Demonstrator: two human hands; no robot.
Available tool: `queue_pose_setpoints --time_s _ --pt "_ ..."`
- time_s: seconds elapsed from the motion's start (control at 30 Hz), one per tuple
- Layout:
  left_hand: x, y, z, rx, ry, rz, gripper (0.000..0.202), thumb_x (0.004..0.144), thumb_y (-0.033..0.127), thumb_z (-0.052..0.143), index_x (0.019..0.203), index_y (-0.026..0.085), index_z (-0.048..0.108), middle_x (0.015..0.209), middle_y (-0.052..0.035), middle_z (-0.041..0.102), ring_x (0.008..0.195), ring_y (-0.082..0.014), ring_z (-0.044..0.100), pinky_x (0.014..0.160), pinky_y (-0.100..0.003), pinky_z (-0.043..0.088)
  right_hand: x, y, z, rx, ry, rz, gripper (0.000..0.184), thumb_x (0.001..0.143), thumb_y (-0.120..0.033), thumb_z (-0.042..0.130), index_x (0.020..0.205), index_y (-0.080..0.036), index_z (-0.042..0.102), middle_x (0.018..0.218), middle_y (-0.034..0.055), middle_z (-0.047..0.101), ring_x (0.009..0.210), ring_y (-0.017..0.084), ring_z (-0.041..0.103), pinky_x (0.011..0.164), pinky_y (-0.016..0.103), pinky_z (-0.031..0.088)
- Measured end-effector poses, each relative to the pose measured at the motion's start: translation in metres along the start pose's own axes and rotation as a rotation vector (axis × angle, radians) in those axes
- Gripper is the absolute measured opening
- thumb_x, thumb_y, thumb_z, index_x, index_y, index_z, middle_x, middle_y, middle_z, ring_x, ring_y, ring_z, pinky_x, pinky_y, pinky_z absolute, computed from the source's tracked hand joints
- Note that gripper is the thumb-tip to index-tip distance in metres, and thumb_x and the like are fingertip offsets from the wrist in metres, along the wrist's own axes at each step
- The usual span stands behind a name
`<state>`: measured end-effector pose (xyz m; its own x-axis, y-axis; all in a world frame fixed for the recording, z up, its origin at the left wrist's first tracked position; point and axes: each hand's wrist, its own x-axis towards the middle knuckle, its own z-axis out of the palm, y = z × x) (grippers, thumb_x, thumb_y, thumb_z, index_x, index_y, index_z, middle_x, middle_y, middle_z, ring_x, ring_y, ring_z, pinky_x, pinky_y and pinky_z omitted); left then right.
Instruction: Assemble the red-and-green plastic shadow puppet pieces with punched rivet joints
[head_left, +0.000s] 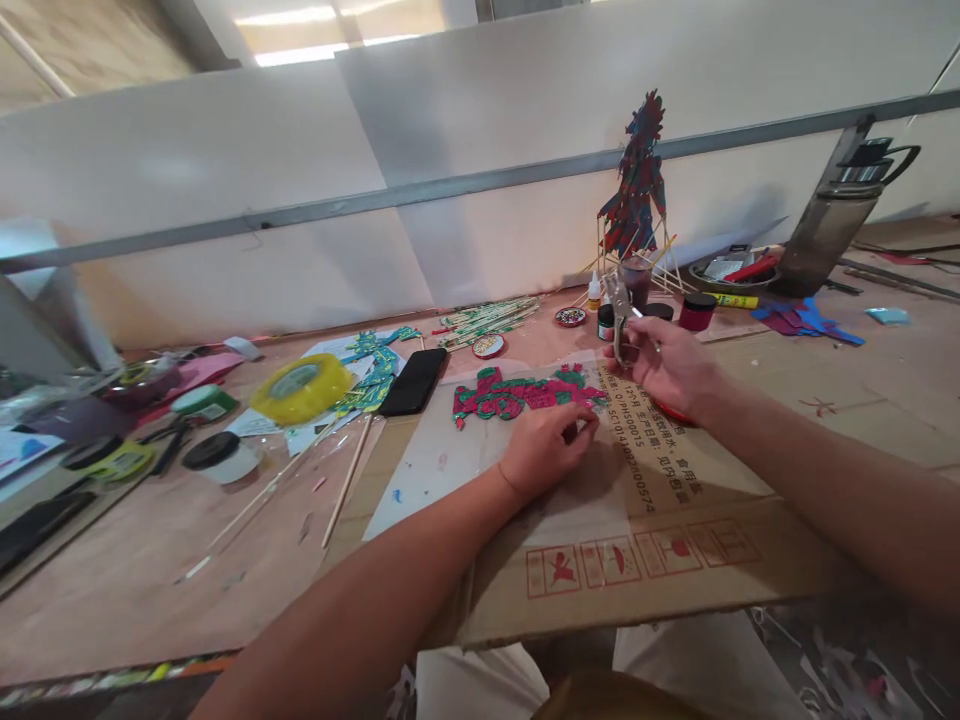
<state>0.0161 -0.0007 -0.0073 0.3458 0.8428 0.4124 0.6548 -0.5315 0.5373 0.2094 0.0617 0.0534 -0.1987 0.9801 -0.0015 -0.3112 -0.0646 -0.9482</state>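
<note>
A flat figure cut out in magenta and green [510, 395] lies on a whitish translucent sheet [420, 480], over a piece of printed cardboard [540, 620]. My left hand [551, 445] rests just in front of the figure's right end, thumb and fingers curled together. Whatever is between those fingertips, if anything, is too small to make out. Raised above the cardboard on the right, my right hand [664, 360] grips a silvery pliers-like metal tool [619, 315], its head pointing up. Part of a red object shows beneath that hand.
A black phone [414, 382], yellow tape roll [302, 388] and white jar with black lid [225, 457] lie left. Behind are thin sticks [487, 320], small dishes of beads [489, 345], glue bottle [594, 290] and a standing red-blue figure [637, 185]. A tall bottle [836, 225] stands right.
</note>
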Motion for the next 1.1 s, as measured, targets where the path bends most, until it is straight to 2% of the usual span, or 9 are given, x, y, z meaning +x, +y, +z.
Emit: queue_pose_setpoints --time_s 0.17,0.3,0.43,0.53,0.63,0.7,0.77,0.93,1.1 --pt "0.011 -0.007 -0.015 -0.281 0.27 -0.213 0.017 0.086 0.035 0.065 0.084 0.021 0.074 0.063 0.0015 0.064 0.057 -0.0113 0.054 0.06 -0.023 0.043 -0.004 0.024 -0.005 0.019 -0.057 0.103 0.008 0.079 -0.028 0.065 0.083 -0.02 0.067 0.089 0.0072 0.072 0.087 0.021 0.065 0.08 0.036 0.056" --pt "0.025 -0.027 -0.034 -0.502 0.475 -0.362 0.018 0.082 0.038 0.068 0.081 0.019 0.07 0.061 0.0033 0.057 0.051 -0.0091 0.044 0.051 -0.022 0.037 -0.002 0.022 -0.014 -0.03 -0.023 0.054 0.012 0.079 -0.031 0.067 0.086 -0.021 0.07 0.099 0.0069 0.074 0.092 0.022 0.065 0.079 0.034 0.053" --pt "0.032 -0.047 -0.046 -0.588 0.561 -0.392 0.019 0.08 0.036 0.07 0.075 0.019 0.066 0.057 0.0047 0.05 0.049 -0.0087 0.041 0.05 -0.022 0.035 0.001 0.018 -0.016 -0.087 -0.04 0.058 0.012 0.073 -0.03 0.073 0.08 -0.02 0.07 0.092 0.0064 0.073 0.088 0.021 0.064 0.075 0.032 0.051" --pt "0.033 -0.055 -0.046 -0.496 0.468 -0.388 0.017 0.083 0.034 0.068 0.076 0.019 0.067 0.062 0.0022 0.056 0.057 -0.011 0.049 0.058 -0.023 0.041 -0.001 0.019 -0.015 -0.089 -0.062 0.046 0.013 0.075 -0.033 0.071 0.079 -0.021 0.069 0.089 0.0063 0.071 0.083 0.02 0.063 0.074 0.033 0.05" --pt "0.032 -0.055 -0.04 -0.264 0.303 -0.319 0.015 0.086 0.032 0.065 0.092 0.02 0.07 0.087 -0.0045 0.07 0.083 -0.0184 0.063 0.081 -0.03 0.048 -0.002 0.022 -0.014 -0.056 -0.076 -0.02 0.015 0.079 -0.036 0.068 0.074 -0.021 0.066 0.084 0.0053 0.069 0.08 0.019 0.061 0.075 0.033 0.05" --pt "0.032 -0.052 -0.033 -0.062 0.193 -0.252 0.025 0.087 0.033 0.066 0.108 0.021 0.07 0.11 -0.009 0.072 0.109 -0.0252 0.061 0.099 -0.038 0.044 -0.001 0.024 -0.014 -0.044 -0.079 -0.055 0.017 0.077 -0.036 0.071 0.071 -0.021 0.066 0.081 0.0046 0.067 0.078 0.017 0.06 0.075 0.032 0.05" --pt "0.034 -0.049 -0.025 0.108 0.077 -0.217 0.037 0.088 0.036 0.066 0.122 0.021 0.066 0.126 -0.0116 0.068 0.125 -0.03 0.054 0.109 -0.045 0.036 0.0 0.025 -0.013 -0.064 -0.082 -0.052 0.02 0.074 -0.037 0.075 0.069 -0.02 0.066 0.079 0.004 0.067 0.076 0.017 0.059 0.074 0.031 0.049" --pt "0.039 -0.046 -0.011 0.288 -0.142 -0.192 0.056 0.086 0.045 0.069 0.135 0.021 0.058 0.127 -0.014 0.066 0.127 -0.0341 0.05 0.106 -0.049 0.037 0.003 0.03 -0.015 -0.137 -0.109 -0.013 0.029 0.065 -0.045 0.082 0.068 -0.019 0.068 0.073 0.0026 0.067 0.068 0.015 0.057 0.065 0.028 0.047" --pt "0.051 -0.046 -0.014 0.202 -0.113 -0.164 0.055 0.074 0.033 0.082 0.125 0.022 0.064 0.114 -0.0092 0.068 0.116 -0.0296 0.057 0.107 -0.047 0.039 0.008 0.037 -0.017 -0.102 -0.097 0.002 0.036 0.058 -0.049 0.087 0.069 -0.019 0.07 0.069 0.0016 0.067 0.063 0.014 0.054 0.06 0.027 0.044"
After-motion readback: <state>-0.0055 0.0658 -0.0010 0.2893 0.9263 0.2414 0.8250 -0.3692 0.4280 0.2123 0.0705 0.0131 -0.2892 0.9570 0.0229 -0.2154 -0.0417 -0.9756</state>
